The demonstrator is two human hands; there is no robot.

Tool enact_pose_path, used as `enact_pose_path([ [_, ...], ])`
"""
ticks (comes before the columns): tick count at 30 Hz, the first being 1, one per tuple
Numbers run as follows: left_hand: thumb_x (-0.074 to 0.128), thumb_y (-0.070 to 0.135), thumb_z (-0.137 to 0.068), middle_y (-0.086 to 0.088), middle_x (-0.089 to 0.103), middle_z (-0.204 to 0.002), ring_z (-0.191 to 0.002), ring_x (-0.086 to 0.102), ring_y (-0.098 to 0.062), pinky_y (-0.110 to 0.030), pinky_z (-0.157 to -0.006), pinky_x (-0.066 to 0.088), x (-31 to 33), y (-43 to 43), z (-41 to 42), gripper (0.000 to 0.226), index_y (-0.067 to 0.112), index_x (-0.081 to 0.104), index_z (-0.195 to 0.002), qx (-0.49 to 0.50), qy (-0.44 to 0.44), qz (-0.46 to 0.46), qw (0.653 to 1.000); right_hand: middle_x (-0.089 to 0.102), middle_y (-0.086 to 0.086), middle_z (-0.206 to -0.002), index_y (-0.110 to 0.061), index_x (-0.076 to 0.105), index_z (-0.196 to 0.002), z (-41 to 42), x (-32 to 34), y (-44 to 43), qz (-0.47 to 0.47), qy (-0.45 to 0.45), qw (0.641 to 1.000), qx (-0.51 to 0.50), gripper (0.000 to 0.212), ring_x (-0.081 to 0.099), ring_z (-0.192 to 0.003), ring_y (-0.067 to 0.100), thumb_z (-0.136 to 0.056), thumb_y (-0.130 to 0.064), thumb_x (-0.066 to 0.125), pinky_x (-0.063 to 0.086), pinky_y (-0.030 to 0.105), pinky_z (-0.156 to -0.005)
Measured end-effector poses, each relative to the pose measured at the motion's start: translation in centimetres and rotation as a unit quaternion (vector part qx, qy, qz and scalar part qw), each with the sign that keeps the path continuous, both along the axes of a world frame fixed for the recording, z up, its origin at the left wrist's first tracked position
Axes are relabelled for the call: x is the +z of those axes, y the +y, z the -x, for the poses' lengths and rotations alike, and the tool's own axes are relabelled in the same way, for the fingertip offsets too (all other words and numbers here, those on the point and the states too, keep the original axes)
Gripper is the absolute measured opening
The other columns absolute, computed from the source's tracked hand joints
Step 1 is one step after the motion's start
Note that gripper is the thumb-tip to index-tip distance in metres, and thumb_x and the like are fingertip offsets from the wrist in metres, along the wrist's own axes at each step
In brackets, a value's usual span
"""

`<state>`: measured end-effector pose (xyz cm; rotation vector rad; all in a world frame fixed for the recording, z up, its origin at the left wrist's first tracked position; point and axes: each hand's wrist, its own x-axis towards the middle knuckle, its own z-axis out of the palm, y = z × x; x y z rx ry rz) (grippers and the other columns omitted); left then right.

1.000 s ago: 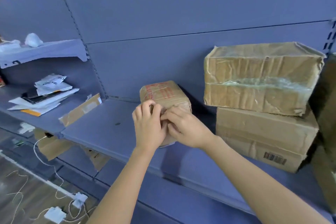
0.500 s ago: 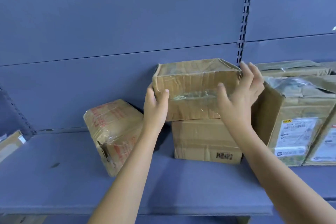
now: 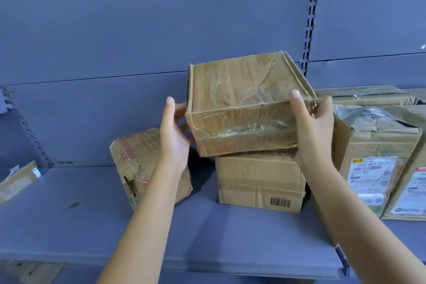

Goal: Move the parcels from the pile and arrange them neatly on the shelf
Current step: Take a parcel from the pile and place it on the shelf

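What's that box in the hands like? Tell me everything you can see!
The box is brown cardboard, flat and wide, crumpled and dented, with shiny clear tape across its top and front. Its bottom front edge looks torn. It is tipped toward the camera, above a second box on the blue shelf; whether it rests on that one I cannot tell. The left hand grips its left side, the right hand its right corner, thumb on the top edge.

Blue-grey back panels (image 3: 138, 18), seamed horizontally; a dark slotted upright (image 3: 311, 18) divides them; soft even light.
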<state>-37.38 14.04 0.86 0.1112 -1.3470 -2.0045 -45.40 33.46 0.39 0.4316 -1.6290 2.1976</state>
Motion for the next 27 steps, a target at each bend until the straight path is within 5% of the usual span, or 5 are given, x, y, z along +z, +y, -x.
enact_pose_path([
  [6, 0.044, 0.048, -0.094, -0.01, 0.065, -0.119, -0.114, 0.061, -0.028, -0.044, -0.097, 0.049, -0.8, 0.6, -2.0, 0.05, 0.01, 0.061, -0.122, -0.041, 0.045, -0.052, 0.997, 0.048, -0.022, -0.068, -0.028, 0.046, -0.08, -1.9, -0.4, 1.2, 0.073, 0.135, 0.987, 0.053, 0.015, 0.042, -0.067, 0.0, -0.077, -0.028, 0.06, 0.037, 0.016, -0.067],
  [10, 0.03, 0.052, -0.098, 0.001, 0.076, -0.093, -0.087, 0.073, -0.016, -0.037, -0.073, 0.06, -2.1, 1.7, -3.0, 0.047, 0.023, 0.068, -0.099, -0.015, 0.013, -0.08, 0.997, 0.06, -0.022, -0.097, -0.045, 0.056, -0.093, -2.1, -2.6, 1.5, 0.008, 0.2, 0.975, 0.097, 0.019, 0.051, -0.106, 0.015, -0.078, -0.034, 0.061, 0.039, 0.045, -0.099],
  [16, 0.023, 0.05, -0.097, 0.006, 0.076, -0.08, -0.076, 0.073, -0.009, -0.031, -0.064, 0.06, -2.1, 0.6, -4.3, 0.065, 0.027, 0.08, -0.074, -0.023, 0.006, -0.037, 0.999, 0.068, -0.018, -0.092, -0.04, 0.06, -0.101, -1.4, -3.8, 2.9, -0.001, 0.137, 0.967, 0.213, 0.028, 0.062, -0.088, 0.003, -0.079, -0.023, 0.067, 0.052, 0.026, -0.078],
  [19, 0.054, 0.037, -0.079, 0.009, 0.074, -0.072, -0.07, 0.071, -0.007, -0.029, -0.06, 0.056, -1.6, 0.1, -4.7, 0.028, 0.015, 0.063, -0.095, 0.011, 0.019, 0.014, 1.0, 0.066, -0.015, -0.088, -0.043, 0.065, -0.096, -1.2, -3.5, 3.0, 0.037, 0.103, 0.974, 0.197, 0.023, 0.059, -0.085, 0.01, -0.075, -0.033, 0.068, 0.049, 0.031, -0.078],
  [27, 0.08, 0.054, -0.064, -0.006, 0.06, -0.125, -0.119, 0.057, -0.023, -0.042, -0.1, 0.047, 1.1, -0.8, -6.0, 0.087, 0.013, 0.05, -0.134, -0.062, 0.097, 0.031, 0.993, 0.07, 0.004, -0.097, -0.019, 0.068, -0.108, 0.0, -0.7, 0.1, 0.121, -0.123, 0.939, 0.299, 0.022, 0.063, -0.096, 0.028, -0.093, -0.028, 0.055, 0.049, 0.053, -0.09],
])
